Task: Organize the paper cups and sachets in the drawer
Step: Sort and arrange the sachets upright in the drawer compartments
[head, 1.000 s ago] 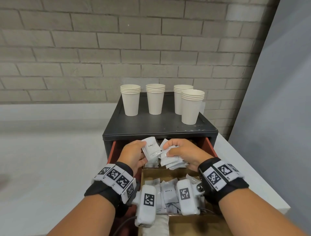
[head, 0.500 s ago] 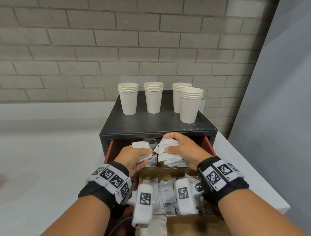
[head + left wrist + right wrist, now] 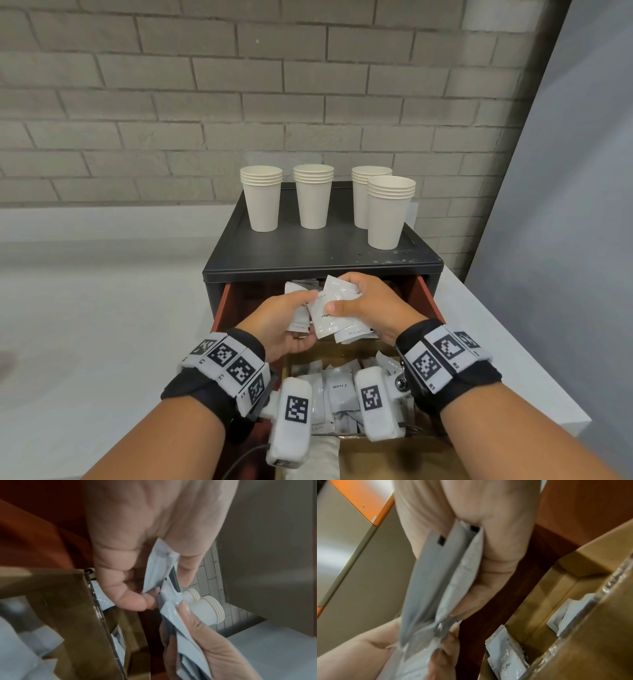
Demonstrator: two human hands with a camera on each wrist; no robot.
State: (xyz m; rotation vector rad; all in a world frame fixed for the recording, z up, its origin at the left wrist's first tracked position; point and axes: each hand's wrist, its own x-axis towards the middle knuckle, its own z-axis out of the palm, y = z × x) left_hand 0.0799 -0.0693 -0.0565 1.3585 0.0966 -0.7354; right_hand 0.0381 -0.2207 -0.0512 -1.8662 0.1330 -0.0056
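I see bare forearms, each wrist wrapped in a black band [image 3: 455,373] carrying white tiles printed with black square codes; a white camera pod [image 3: 291,423] with its own code hangs under each, lower centre

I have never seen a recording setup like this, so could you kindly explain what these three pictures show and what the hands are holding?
No machine here: a person works bare-handed, wearing cameras. The wide picture comes from a head camera; the two close-ups come from wrist cameras looking along each hand. The patterned bands are strapped on the wrists.

Four stacks of white paper cups stand on a black cabinet. Its red-sided drawer is open, with a brown cardboard box of white sachets inside.

The left hand pinches one small white sachet. The right hand holds a bundle of white sachets, one marked coffee, in its grip.
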